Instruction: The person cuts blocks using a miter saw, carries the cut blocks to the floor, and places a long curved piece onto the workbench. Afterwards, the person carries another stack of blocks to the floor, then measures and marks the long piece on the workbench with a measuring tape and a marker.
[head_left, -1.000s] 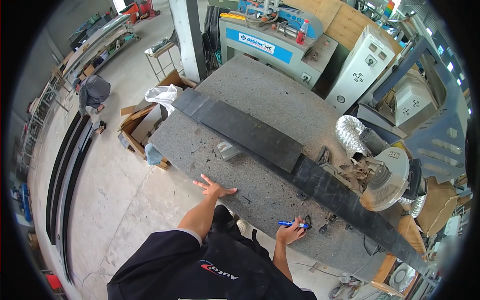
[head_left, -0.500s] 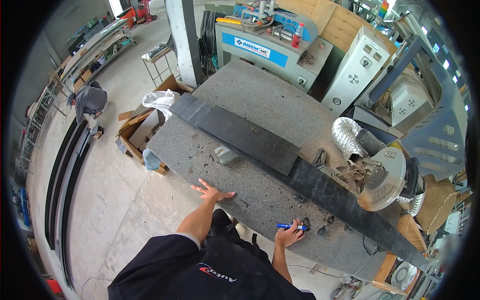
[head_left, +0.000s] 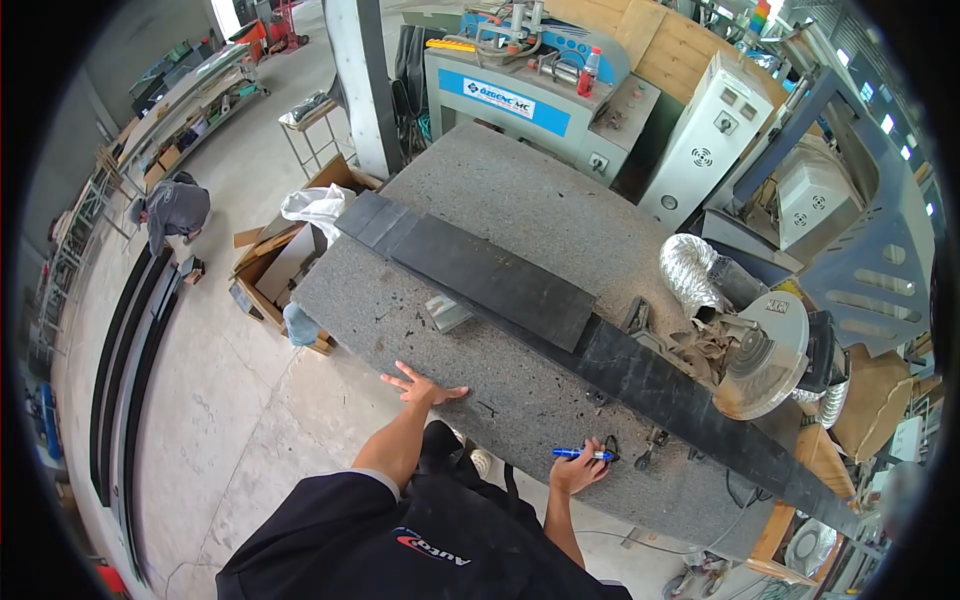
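Note:
My left hand (head_left: 422,387) rests on the near edge of the grey speckled table (head_left: 520,180) with its fingers spread and nothing in it. Further right, my right hand (head_left: 580,471) lies on the table and holds a blue marker (head_left: 570,453), which points left. Beyond both hands, a long black board (head_left: 650,375) runs diagonally across the table, with a shorter black panel (head_left: 490,275) on top of its left part. A small metal piece (head_left: 447,312) sits beside the panel, on the side nearer my left hand.
A round saw (head_left: 765,350) with a silver duct (head_left: 688,268) stands at the table's right. Blue and grey machines (head_left: 515,105) are behind. Cardboard boxes (head_left: 262,265) stand left of the table. Another person (head_left: 175,210) bends over black strips (head_left: 125,350) on the floor.
My hands and the marker stay in place. The view has shifted very slightly. On the left, the other person's posture has changed a little.

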